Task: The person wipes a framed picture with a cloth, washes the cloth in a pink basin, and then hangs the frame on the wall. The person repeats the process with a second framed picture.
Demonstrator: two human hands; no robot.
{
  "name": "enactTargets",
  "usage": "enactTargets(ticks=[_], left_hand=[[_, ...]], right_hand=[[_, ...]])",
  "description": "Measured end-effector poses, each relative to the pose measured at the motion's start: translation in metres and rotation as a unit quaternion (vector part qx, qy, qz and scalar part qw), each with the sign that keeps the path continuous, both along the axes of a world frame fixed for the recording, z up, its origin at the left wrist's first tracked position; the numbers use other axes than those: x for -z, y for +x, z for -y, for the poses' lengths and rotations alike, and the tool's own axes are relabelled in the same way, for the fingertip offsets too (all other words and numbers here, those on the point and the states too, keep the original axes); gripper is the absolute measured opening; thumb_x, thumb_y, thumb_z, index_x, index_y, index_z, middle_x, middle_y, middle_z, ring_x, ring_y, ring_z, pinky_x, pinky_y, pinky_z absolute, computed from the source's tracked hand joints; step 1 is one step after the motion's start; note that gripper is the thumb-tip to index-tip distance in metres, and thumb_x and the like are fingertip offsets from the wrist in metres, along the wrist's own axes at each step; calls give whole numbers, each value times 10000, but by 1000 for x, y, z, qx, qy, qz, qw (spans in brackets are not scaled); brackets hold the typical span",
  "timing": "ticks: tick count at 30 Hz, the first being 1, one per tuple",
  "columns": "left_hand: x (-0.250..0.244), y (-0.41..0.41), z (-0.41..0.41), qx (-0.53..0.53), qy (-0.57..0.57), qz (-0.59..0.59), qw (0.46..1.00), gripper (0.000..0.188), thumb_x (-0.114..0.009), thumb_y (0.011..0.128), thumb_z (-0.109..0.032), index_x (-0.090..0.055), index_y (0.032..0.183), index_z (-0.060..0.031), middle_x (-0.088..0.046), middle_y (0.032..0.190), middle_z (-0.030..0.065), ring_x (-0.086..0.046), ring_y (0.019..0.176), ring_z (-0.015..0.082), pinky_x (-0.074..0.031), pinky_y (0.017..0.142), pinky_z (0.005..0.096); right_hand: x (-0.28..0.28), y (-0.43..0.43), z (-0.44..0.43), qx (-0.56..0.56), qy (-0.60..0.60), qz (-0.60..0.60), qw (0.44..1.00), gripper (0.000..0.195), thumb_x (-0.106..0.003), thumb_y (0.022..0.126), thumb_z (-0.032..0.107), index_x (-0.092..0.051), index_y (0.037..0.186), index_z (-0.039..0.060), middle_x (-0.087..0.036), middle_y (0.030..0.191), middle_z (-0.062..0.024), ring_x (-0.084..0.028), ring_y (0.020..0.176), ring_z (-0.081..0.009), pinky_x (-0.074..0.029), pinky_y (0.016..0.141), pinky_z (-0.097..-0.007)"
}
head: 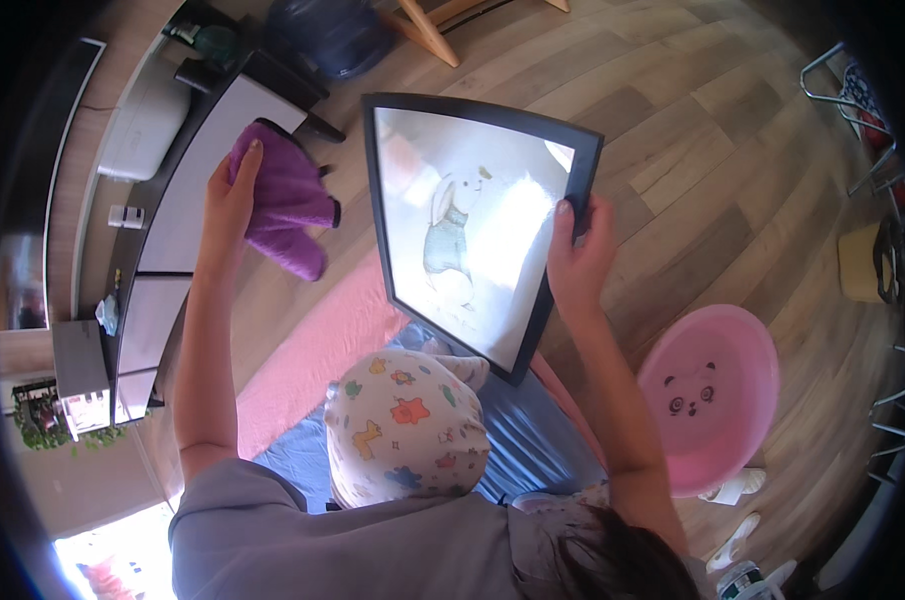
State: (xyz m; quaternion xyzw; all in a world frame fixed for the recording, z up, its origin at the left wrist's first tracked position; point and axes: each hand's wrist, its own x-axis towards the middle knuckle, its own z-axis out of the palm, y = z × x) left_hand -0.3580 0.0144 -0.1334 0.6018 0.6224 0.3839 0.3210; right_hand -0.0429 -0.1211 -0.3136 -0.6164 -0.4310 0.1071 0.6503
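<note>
My left hand (231,191) holds up a purple plush cloth (284,199) with dark edging, pinched between thumb and fingers, its folds hanging to the right. In my right hand (584,259) is the right side of a black-framed picture (460,232), thumb on the front edge and fingers behind. The picture shows a rabbit in a bluish-green garment, and bright light glares off its glossy surface. Cloth and frame are apart. Below the frame, a cap or hood (407,427) with a colourful animal print is close in front of my chest.
A pink basin (711,397) with a panda face stands on the wood floor at right, near white slippers (734,541). Pink and blue fabric (325,352) lies below the frame. A long low cabinet (197,202) runs along the left; a large blue water bottle (332,34) stands beyond it.
</note>
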Motion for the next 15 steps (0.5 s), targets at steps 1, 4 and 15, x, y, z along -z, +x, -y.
enactTargets(ticks=[1,4,15], left_hand=[[0,0,4,-16,-21,62,998,375,-618,970,-345,-642,1090,10,-676,904,43,-634,800,108,-504,722,264],[-1,-7,22,-9,-46,177,983,349,-620,971,-323,-625,1120,-7,-682,960,56,-654,826,118,-524,752,257],[-45,99,129,143,135,95,976,305,-631,901,-68,-642,1206,-44,-655,992,51,-621,889,132,-502,767,258]], right_hand=[[-6,-2,6,-20,3,27,999,228,-666,912,189,-570,1013,8,-574,845,-123,-566,728,-255,-462,652,-365],[-19,0,24,-87,-11,88,992,269,-687,889,195,-543,1026,14,-542,852,-123,-556,727,-267,-456,647,-367],[-57,-4,76,-252,-87,75,961,295,-693,889,250,-508,964,34,-542,764,-117,-558,620,-289,-435,550,-396]])
